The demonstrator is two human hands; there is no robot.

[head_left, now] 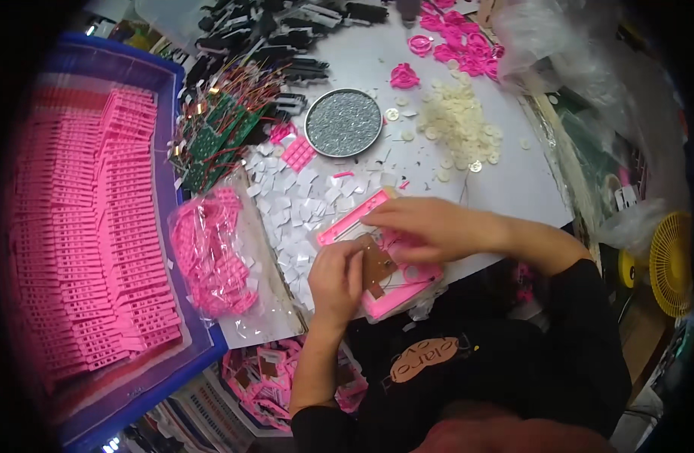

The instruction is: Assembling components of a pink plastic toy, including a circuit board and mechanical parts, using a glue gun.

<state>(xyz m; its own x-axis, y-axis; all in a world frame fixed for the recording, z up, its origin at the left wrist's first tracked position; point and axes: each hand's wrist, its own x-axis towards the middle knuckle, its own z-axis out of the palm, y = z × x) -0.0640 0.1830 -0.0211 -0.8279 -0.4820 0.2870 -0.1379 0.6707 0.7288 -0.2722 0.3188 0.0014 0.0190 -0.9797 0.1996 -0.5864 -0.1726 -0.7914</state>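
Note:
A pink plastic casing (pixel 350 216) lies tilted near the table's front edge, just before my body. Inside its near half is a brown circuit board (pixel 377 264), with thin wires by it. My left hand (pixel 336 278) is at the casing's left side, closed with thumb and fingers at the edge of the board. Over the upper right part of the casing, my right hand (pixel 426 226) bends its fingers down into it. Those fingertips are partly hidden, and I cannot make out what they grip.
Left stands a blue crate (pixel 177 83) of stacked pink casings. Near it lie a bag of pink parts (pixel 211 253), white squares (pixel 286 200) and green circuit boards (pixel 222 140). Farther back are a round tin of metal bits (pixel 343 122), cream discs (pixel 460 124) and black parts (pixel 294 41).

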